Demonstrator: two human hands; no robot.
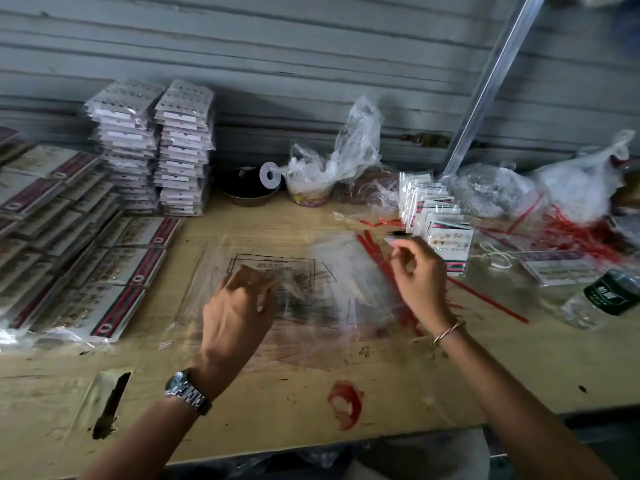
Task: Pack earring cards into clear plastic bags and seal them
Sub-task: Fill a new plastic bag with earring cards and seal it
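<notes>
While the left hand (239,306) hangs over the clear plastic bags (298,268) lying flat in the middle of the desk (381,386), its fingers curl down onto the top bag; blur hides whether they pinch it. The right hand (419,275) is lifted, thumb and forefinger pinching a small pale strip (391,241). Earring cards (446,233) stand in a leaning row just beyond it.

A grey ribbed metal wall (311,46) of horizontal slats closes the back; a slim silvery metal bar (491,81) slants across its right side. Below lies a worn pale plywood tabletop (277,420), scratched and stained red, in dim light.
</notes>
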